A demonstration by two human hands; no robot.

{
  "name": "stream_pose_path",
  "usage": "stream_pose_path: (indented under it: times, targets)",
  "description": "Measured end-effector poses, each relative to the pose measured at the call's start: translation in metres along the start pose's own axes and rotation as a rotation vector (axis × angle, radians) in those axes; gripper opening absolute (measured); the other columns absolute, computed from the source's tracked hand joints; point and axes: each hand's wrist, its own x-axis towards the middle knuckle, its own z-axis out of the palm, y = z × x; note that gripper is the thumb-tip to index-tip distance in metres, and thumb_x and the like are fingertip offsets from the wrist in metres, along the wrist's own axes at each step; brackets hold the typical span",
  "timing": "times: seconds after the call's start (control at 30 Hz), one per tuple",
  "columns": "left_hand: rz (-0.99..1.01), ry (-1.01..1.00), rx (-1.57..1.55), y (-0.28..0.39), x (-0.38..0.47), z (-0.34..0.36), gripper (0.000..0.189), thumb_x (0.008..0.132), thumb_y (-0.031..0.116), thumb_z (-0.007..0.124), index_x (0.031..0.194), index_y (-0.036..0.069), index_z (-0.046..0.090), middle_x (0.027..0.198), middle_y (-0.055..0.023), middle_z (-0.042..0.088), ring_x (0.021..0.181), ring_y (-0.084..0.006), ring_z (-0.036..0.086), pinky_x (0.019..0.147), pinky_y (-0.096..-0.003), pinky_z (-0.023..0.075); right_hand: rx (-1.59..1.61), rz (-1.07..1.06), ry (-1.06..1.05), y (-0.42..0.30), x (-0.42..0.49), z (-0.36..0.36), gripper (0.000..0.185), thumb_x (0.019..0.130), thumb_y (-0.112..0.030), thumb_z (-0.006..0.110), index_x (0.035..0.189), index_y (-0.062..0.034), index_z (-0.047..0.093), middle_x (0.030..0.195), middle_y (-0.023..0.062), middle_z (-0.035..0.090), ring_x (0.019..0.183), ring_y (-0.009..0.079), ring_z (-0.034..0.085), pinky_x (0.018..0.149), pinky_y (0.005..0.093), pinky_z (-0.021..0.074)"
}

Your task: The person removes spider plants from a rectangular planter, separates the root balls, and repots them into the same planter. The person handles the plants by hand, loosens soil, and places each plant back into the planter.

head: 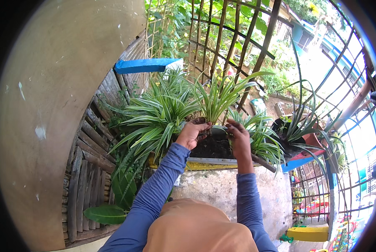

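A spider plant [213, 100] with striped leaves stands upright in my left hand [192, 134], which grips it low, at its base and roots, above a long planter box. Dark soil [214, 148] shows in the box below it. To the right of the plant's base, my right hand [238, 134] is raised over the box with its fingers bent together; whether it pinches a leaf or root cannot be made out. More spider plants grow close by, a large clump [162, 116] on the left and a smaller one [263, 135] on the right.
A stick [264, 163] juts over the planter's front edge [213, 160]. Further right stands a pot [312, 138] with long-leaved plants. A lattice fence [230, 34] of thin slats rises behind. At the left are a large smooth brown surface [58, 94] and a wooden slat wall [90, 189].
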Motion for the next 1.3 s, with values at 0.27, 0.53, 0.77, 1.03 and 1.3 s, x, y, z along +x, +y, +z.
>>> stream_pose_path:
  times: [0.27, 0.53, 0.77, 1.03, 1.3]
  targets:
    - [0.266, -0.039, 0.016, -0.018, 0.005, 0.004, 0.027, 0.078, -0.006, 0.065, 0.104, 0.002, 0.063, 0.096, -0.006, 0.067, 0.081, -0.0144, 0.064, 0.073, -0.0282, 0.0527, -1.268, -0.885, -0.016, -0.029, -0.029, 0.064, 0.026, 0.074, -0.004, 0.064, 0.098, -0.0127, 0.067, 0.09, 0.0116, 0.053, 0.088, 0.0321, 0.051, 0.077, 0.0414, 0.0411]
    - [0.279, -0.112, 0.099, -0.02, -0.004, 0.005, 0.027, 0.082, -0.005, 0.06, 0.108, -0.002, 0.061, 0.101, -0.0094, 0.066, 0.089, -0.0176, 0.065, 0.077, -0.0284, 0.0535, -1.196, -0.818, -0.17, -0.048, -0.002, 0.057, 0.013, 0.074, -0.006, 0.064, 0.086, -0.011, 0.066, 0.087, 0.0089, 0.053, 0.09, 0.0295, 0.051, 0.079, 0.0397, 0.0408]
    - [-0.099, -0.092, -0.035, -0.018, -0.005, -0.016, 0.023, 0.087, 0.003, 0.057, 0.109, -0.004, 0.059, 0.099, -0.0135, 0.065, 0.092, -0.0253, 0.066, 0.078, -0.0365, 0.0548, -0.7, -0.9, 0.409, -0.142, 0.056, 0.029, 0.009, 0.087, -0.014, 0.061, 0.09, -0.0064, 0.066, 0.082, 0.0095, 0.067, 0.071, 0.0195, 0.062, 0.063, 0.0334, 0.0466]
    - [-0.282, -0.265, -0.363, -0.024, -0.001, -0.041, 0.024, 0.09, 0.005, 0.053, 0.112, -0.004, 0.056, 0.102, -0.014, 0.064, 0.089, -0.0243, 0.064, 0.09, -0.0519, 0.0495, -1.227, -0.533, 0.486, -0.125, 0.069, -0.029, 0.079, 0.063, 0.007, 0.053, 0.138, -0.0171, 0.045, 0.148, 0.0174, 0.02, 0.137, 0.0354, 0.026, 0.11, 0.0365, 0.0297]
    - [-0.251, -0.437, -0.422, -0.023, 0.006, -0.04, 0.025, 0.092, 0.009, 0.05, 0.113, -0.003, 0.056, 0.099, -0.013, 0.065, 0.09, -0.0229, 0.064, 0.092, -0.0519, 0.0479, -0.719, -0.474, 0.087, -0.037, -0.013, 0.016, 0.016, 0.08, -0.016, 0.069, 0.09, -0.0034, 0.068, 0.09, 0.01, 0.06, 0.092, 0.0242, 0.056, 0.082, 0.0337, 0.0414]
